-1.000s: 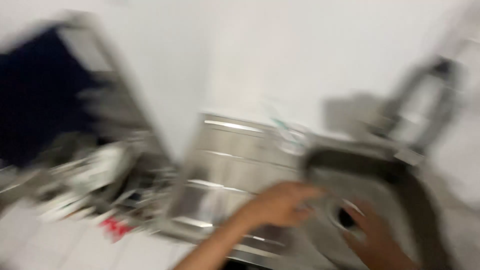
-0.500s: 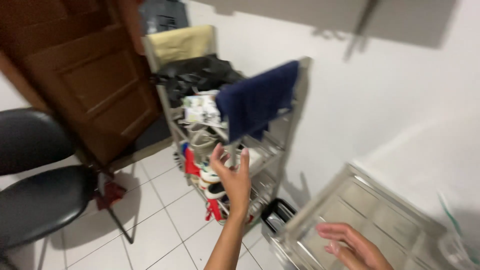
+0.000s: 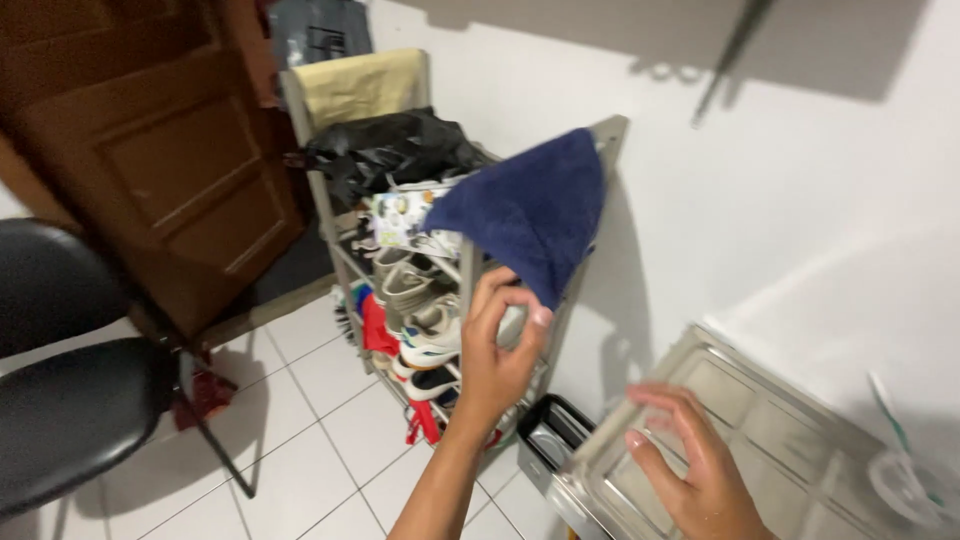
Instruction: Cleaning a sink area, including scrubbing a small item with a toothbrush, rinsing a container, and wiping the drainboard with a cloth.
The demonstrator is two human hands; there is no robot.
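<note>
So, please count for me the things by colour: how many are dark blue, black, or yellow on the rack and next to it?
Dark blue: 1, the towel that the left hand is reaching
Black: 2, the bag on the rack and the chair
Yellow: 1, the cloth on top
Total: 4

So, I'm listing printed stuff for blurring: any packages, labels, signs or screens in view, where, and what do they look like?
Printed package: on the rack's upper shelf, left of the blue towel; flat, whitish with small coloured pictures.
Signs, screens: none visible.
Left hand: fingers at the towel's lower corner, below the package.
</note>
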